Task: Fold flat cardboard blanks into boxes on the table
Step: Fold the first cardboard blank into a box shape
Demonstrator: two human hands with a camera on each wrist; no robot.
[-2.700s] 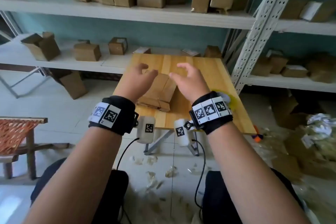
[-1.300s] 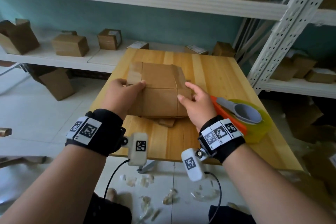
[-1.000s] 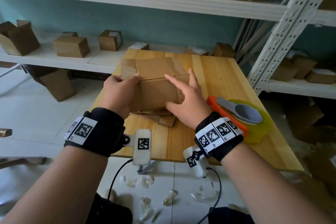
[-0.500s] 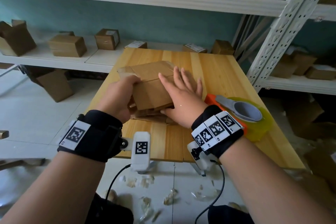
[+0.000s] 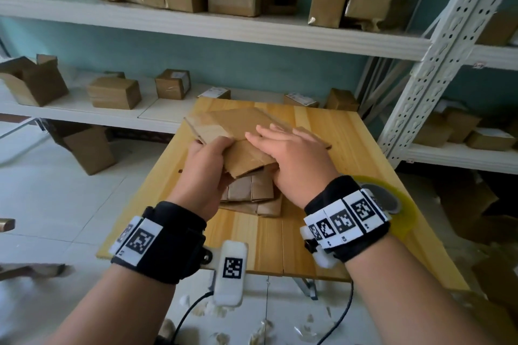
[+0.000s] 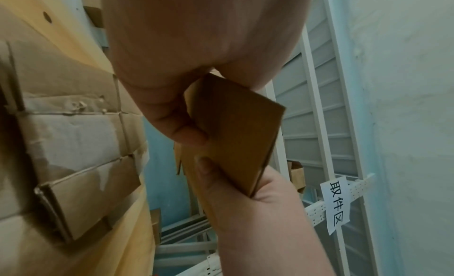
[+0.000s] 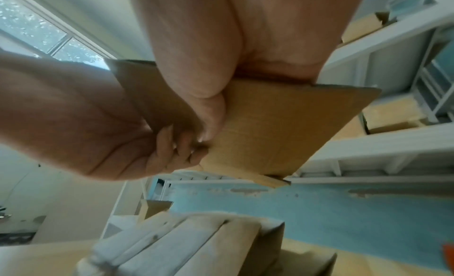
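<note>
A flat brown cardboard blank (image 5: 238,123) is lifted and tilted above the stack of blanks (image 5: 252,193) on the wooden table (image 5: 342,154). My left hand (image 5: 213,148) grips the blank's near left edge, fingers curled under it. My right hand (image 5: 280,140) lies over the blank's top with its fingers straight. In the left wrist view the blank (image 6: 233,125) sits in the web of my right hand (image 6: 258,202), whose thumb presses on the underside. In the right wrist view my right thumb is against the blank (image 7: 282,125), next to my left hand (image 7: 73,125).
A tape dispenser (image 5: 403,210) with a yellow roll sits on the table's right edge behind my right wrist. White shelves (image 5: 224,28) with several folded boxes run behind and to the right. A white metal upright (image 5: 437,64) stands right of the table. Paper scraps litter the floor.
The top blank has come up off the stack and tilted, its far end now higher. My right hand has slid from the blank's right edge onto its top. My left hand keeps its grip.
</note>
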